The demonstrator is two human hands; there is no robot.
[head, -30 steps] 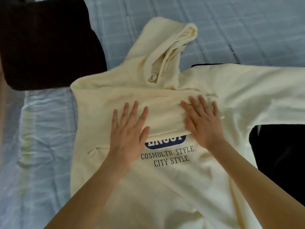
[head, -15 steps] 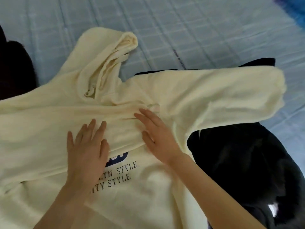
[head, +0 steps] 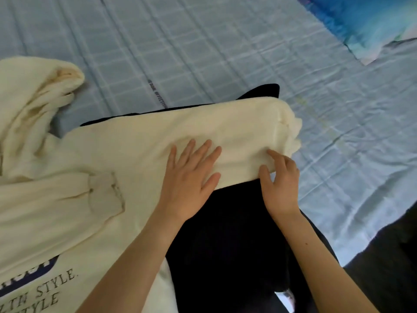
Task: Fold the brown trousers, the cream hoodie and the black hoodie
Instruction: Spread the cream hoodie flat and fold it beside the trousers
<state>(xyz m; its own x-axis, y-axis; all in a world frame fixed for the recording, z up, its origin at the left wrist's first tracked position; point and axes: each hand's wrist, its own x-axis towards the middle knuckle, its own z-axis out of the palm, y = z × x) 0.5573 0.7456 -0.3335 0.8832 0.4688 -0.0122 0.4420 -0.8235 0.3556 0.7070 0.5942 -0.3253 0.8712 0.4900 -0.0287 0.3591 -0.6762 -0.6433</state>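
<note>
Across left and centre of frame, cream hoodie [head: 74, 177], front up, dark print [head: 29, 288] at lower left, hood [head: 38, 93] bunched at upper left. Right of centre, one sleeve [head: 180, 125] stretched out toward the right, draped over black hoodie [head: 230, 233], cuff [head: 291, 129] crumpled at the far end. Left hand [head: 189, 179] flat on sleeve at centre, fingers straight and spread, pressing cloth down. Just right of it, right hand [head: 281, 179] at sleeve's lower edge near cuff, fingers curled, thumb and forefinger apparently pinching the edge, underside of the grip hidden. Black hoodie heaped from centre down to bottom edge, a thin strip showing above sleeve. Beneath everything, blue checked sheet [head: 203, 41]; at upper right, patterned blue cloth [head: 361, 26].
</note>
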